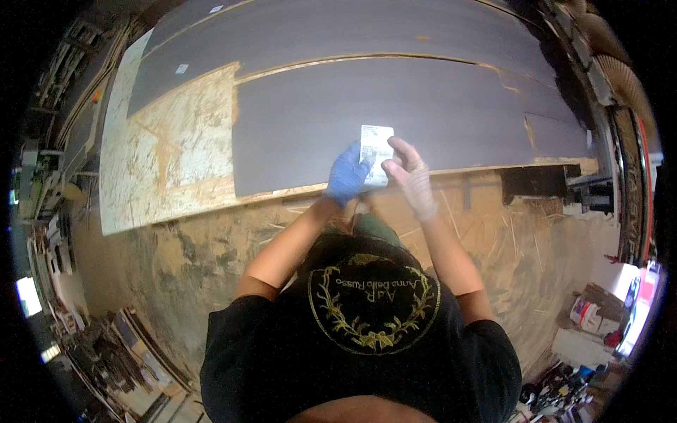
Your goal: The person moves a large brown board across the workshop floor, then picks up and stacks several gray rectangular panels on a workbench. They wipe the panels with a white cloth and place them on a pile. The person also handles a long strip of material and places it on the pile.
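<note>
A dusty brown floor [176, 264] shows dark stains. At the floor's lower left lie piled wooden strips [106, 352]; past its left side glows a bright patch [29, 296]. Right of the floor sits a white-and-red container [585, 313]; at its lower right, jumbled clutter [560, 389].

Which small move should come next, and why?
Perhaps start peeling the white rectangular label-like sheet with the white-gloved right hand, at its right edge: the blue-gloved left hand supports the sheet, and a flat grey board bears a small white rectangle.
</note>
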`<action>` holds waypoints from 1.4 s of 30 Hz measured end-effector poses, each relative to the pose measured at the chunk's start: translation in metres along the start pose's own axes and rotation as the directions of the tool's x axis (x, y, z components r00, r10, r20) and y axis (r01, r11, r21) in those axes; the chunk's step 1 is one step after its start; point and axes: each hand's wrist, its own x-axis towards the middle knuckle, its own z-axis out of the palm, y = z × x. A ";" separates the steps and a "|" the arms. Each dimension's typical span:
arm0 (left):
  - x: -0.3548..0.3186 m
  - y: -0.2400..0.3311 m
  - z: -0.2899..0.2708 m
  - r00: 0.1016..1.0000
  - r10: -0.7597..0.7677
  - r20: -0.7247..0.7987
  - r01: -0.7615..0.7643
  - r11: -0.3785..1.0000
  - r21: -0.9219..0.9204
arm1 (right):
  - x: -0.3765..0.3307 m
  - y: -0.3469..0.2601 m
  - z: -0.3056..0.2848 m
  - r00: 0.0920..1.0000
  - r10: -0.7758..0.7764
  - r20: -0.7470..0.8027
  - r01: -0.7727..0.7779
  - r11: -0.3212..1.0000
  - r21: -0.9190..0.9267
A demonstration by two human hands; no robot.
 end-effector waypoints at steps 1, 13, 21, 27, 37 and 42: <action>0.002 0.002 0.006 0.999 -0.025 0.025 0.024 0.999 0.042 | 0.001 -0.001 -0.004 0.999 0.019 -0.030 -0.019 1.000 0.007; 0.064 -0.061 0.114 0.880 -0.460 -0.121 0.383 0.836 -0.392 | 0.010 -0.002 -0.133 0.985 -0.135 0.109 0.173 0.804 -0.569; 0.144 -0.115 0.236 0.855 -0.463 -0.234 0.397 0.874 -0.279 | 0.040 -0.019 -0.297 1.000 -0.006 0.013 0.007 0.997 -0.073; 0.172 -0.124 0.274 0.836 -0.426 -0.346 0.328 0.893 -0.309 | 0.101 -0.024 -0.472 0.898 0.024 -0.440 -0.036 0.999 -0.019; 0.170 -0.117 0.285 0.827 -0.443 -0.346 0.361 0.891 -0.276 | 0.163 -0.045 -0.645 0.789 -0.187 -0.585 -0.483 0.399 -0.779; 0.173 -0.116 0.286 0.863 -0.398 -0.312 0.353 0.916 -0.191 | 0.151 -0.036 -0.617 0.896 -0.327 -0.299 -0.372 -0.187 -0.909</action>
